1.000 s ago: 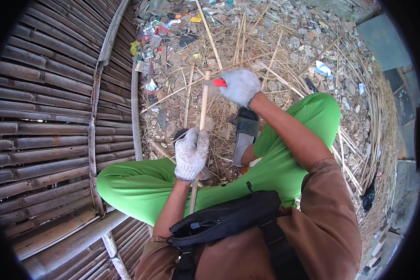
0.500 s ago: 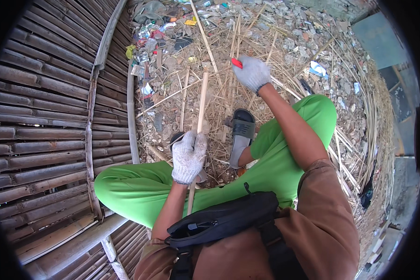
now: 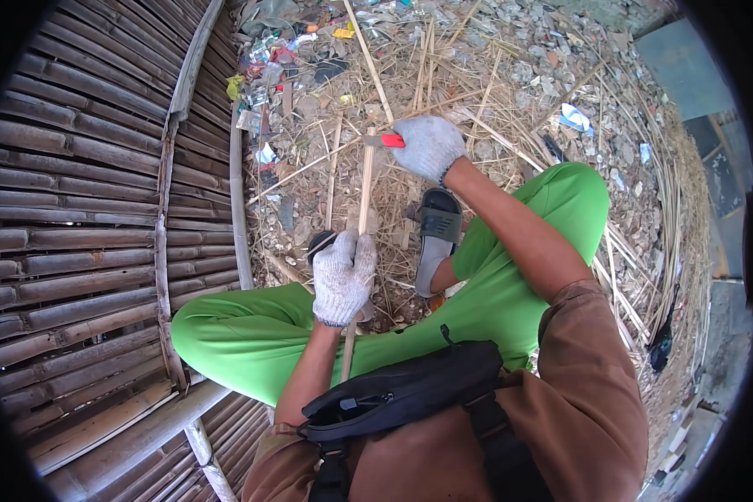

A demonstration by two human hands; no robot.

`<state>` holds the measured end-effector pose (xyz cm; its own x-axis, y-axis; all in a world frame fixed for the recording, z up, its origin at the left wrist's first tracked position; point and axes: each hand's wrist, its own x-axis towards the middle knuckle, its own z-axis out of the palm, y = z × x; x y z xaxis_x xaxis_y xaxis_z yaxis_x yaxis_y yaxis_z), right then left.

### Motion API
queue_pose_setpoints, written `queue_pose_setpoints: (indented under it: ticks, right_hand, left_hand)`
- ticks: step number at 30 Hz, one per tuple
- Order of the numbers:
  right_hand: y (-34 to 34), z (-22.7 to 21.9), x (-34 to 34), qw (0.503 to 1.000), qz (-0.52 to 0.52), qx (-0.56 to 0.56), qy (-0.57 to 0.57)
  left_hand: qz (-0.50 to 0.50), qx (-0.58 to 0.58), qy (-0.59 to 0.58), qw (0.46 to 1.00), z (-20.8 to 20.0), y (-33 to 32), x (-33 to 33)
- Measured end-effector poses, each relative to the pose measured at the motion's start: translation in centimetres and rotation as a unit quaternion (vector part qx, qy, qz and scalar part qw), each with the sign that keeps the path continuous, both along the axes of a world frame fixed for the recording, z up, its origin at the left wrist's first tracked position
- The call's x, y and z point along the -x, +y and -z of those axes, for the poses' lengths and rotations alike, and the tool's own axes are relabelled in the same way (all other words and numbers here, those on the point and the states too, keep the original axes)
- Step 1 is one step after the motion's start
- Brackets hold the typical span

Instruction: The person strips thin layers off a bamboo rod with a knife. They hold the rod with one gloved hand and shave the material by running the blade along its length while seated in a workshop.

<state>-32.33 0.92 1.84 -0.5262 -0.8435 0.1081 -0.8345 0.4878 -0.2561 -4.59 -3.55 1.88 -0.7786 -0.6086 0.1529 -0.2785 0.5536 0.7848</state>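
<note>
My left hand (image 3: 344,278), in a whitish knit glove, is closed around a pale bamboo strip (image 3: 366,182). The strip points away from me, and its lower end runs back past my wrist toward the black waist bag (image 3: 406,389). My right hand (image 3: 431,147), gloved too, grips a knife by its red handle (image 3: 393,140). The short blade (image 3: 375,140) lies across the strip near its far end and seems to touch it. My fingers hide part of the handle.
A slatted bamboo wall (image 3: 75,201) stands close on my left. Bamboo shavings and thin strips (image 3: 427,67) litter the ground between and beyond my sandalled feet (image 3: 439,226). Stones and coloured rubbish (image 3: 280,67) lie farther off. Long bamboo strips (image 3: 623,276) are heaped at my right.
My right hand has moved left and slightly nearer, bringing the knife from beside the strip onto its far end. The left hand keeps its hold, barely shifted.
</note>
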Motion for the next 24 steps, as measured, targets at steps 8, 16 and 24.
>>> queue_pose_setpoints:
  ticks: [8, 16, 24]
  right_hand:
    - [1.5, -0.7, 6.5, 0.981, 0.182, -0.027, -0.066]
    - [0.8, 0.2, -0.9, 0.999, -0.027, 0.022, -0.009]
    - [-0.3, -0.9, 0.0, 0.999, 0.017, -0.044, -0.027]
  left_hand:
    - [0.021, -0.005, -0.009, 1.0, -1.6, 0.9, 0.2]
    - [0.006, 0.047, 0.001, 0.999, 0.2, 0.1, 0.1]
    - [0.002, 0.077, -0.024, 0.997, -0.2, 0.0, -0.3]
